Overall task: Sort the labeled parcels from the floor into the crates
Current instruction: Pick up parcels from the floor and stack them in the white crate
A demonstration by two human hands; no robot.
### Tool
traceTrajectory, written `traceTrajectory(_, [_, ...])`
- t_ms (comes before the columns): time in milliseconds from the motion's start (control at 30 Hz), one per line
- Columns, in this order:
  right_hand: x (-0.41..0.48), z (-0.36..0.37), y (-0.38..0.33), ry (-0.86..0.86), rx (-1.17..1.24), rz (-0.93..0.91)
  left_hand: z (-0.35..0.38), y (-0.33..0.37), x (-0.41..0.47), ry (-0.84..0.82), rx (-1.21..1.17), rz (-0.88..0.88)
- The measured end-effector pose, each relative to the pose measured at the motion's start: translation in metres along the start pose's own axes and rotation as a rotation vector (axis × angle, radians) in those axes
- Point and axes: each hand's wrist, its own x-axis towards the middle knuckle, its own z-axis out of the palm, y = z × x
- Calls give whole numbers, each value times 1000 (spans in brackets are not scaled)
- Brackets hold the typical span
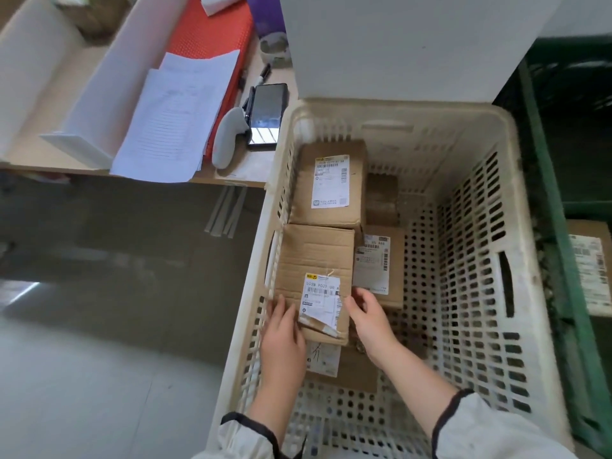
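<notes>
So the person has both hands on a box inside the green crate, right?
Not quite. The head view shows the left hand and right hand on the labelled box inside the cream crate, not the green one. The green crate stands beside it, to the right.

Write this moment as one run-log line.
step: placing parcel | left hand: touches it | right hand: grips it | place: white crate, left side

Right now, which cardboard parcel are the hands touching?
The brown cardboard parcel with the torn, peeling label; left hand and right hand flank its near end.
</notes>
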Motion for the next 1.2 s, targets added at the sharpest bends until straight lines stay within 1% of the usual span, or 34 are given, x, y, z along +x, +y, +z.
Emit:
traceTrajectory(100, [2,0,0,-4,9,3,3,-5,-4,-2,52,68])
traceTrajectory(167, [2,1,0,-6,6,17,3,-6,-5,-23,98,82])
traceTrajectory(333, [5,2,-2,-10,-2,53,-1,0,-3,-107,191,45])
traceTrajectory(400, [7,3,-6,-4,6,64,-4,5,-2,-125,206,37])
traceTrajectory(567, [5,3,-13,-18,-71,39,-7,6,0,-155,205,18])
traceTrajectory(700, [0,-2,-19,-24,-113,42,-7,9,1,-189,128,-12])
traceTrajectory(933, [-18,-2,-33,-24,-58,61,-14,16,3,-220,28,-15])
traceTrajectory(1133, [-40,-3,-39,83,-89,38,-31,19,-5,-244,-84,38])
traceTrajectory(1200, [-52,-7,-46,94,-127,-20,-45,23,-9,-270,-141,75])
